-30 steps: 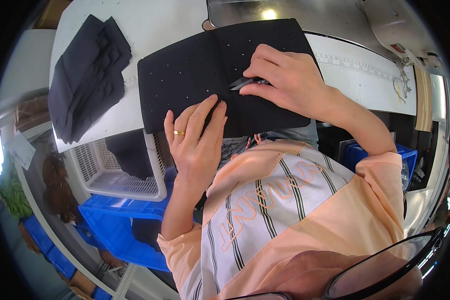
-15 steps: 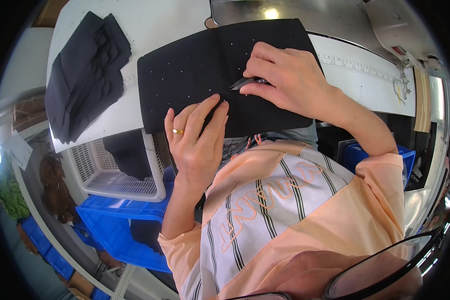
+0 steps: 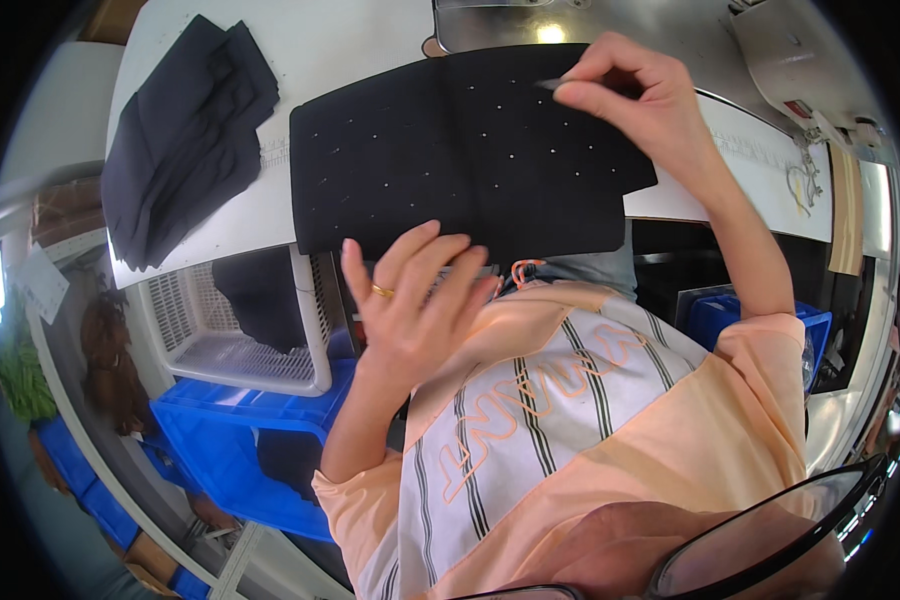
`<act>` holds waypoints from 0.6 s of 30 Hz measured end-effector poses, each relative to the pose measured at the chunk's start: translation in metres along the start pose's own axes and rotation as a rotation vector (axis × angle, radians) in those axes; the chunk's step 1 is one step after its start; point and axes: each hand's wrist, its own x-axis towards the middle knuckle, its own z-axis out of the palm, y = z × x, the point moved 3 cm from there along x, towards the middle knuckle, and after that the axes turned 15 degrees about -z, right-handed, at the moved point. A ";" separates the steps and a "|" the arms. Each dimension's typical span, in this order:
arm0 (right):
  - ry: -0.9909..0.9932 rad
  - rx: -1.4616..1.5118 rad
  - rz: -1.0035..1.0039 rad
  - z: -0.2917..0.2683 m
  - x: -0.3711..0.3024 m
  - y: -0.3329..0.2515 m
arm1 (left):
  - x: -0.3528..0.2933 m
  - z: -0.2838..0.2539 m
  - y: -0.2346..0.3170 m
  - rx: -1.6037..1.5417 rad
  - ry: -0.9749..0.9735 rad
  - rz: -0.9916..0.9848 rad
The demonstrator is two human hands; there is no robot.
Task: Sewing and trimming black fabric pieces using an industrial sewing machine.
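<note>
White tabletop [image 3: 340, 40]; dotted black cloth [image 3: 460, 150] lies on it, overhanging your side. Your right grip [image 3: 650, 100] pinches a pointed tool [image 3: 549, 84] over its far part; a dip could nick it. Left grip [image 3: 420, 305] spread by near edge, contact unclear; unpinned, cloth could slide.

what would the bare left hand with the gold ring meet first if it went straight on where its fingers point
Most likely the flat black fabric panel with white dots: in the picture, the left hand overlaps its near edge, though whether it touches or hovers is unclear.
</note>
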 end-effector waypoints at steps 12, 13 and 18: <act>0.285 0.117 0.105 -0.031 0.004 0.036 | -0.018 -0.199 -0.125 -0.773 0.440 -0.840; 0.253 0.101 0.115 -0.029 0.002 0.036 | -0.038 -0.233 -0.127 -0.614 0.489 -0.773; 0.118 0.025 0.105 -0.010 0.009 0.036 | -0.193 -0.310 -0.095 0.577 0.670 -0.927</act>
